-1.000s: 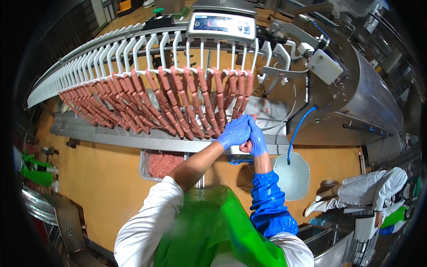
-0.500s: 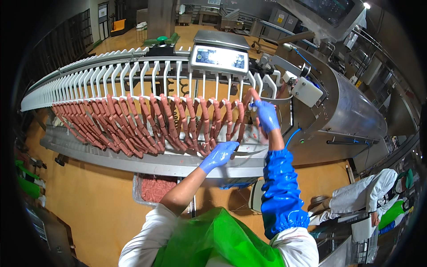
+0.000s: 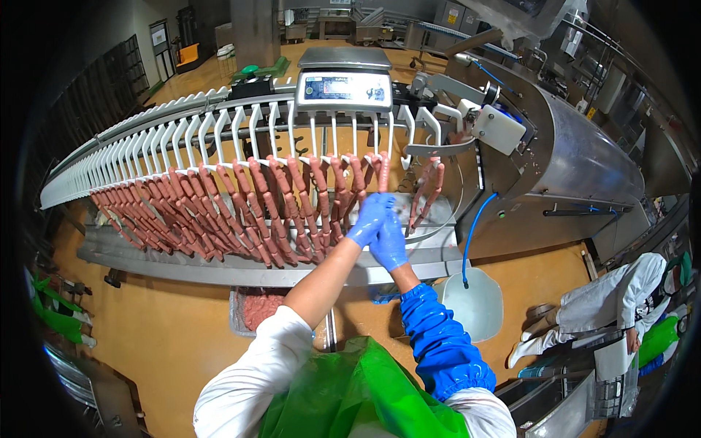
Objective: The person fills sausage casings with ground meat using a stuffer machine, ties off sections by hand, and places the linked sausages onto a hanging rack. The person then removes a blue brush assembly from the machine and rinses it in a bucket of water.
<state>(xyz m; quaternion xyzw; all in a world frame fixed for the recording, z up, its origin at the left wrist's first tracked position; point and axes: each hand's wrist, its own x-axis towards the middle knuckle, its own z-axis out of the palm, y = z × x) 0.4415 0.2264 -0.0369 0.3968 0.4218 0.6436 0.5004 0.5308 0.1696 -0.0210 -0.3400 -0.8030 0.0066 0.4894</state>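
Both gloved hands have come back together since half a second ago: the right hand (image 3: 389,244), then up at the hooks, now meets the left hand (image 3: 370,217), fingers curled together over the lower end of a sausage strand (image 3: 382,175) hanging from the white hooks (image 3: 314,135), though whether they truly clamp it I cannot tell. Beyond, a grey scale display (image 3: 345,87) sits above the rack, with an orange bin (image 3: 187,55) and small yellow signs on cabinets (image 3: 453,14) farther off.
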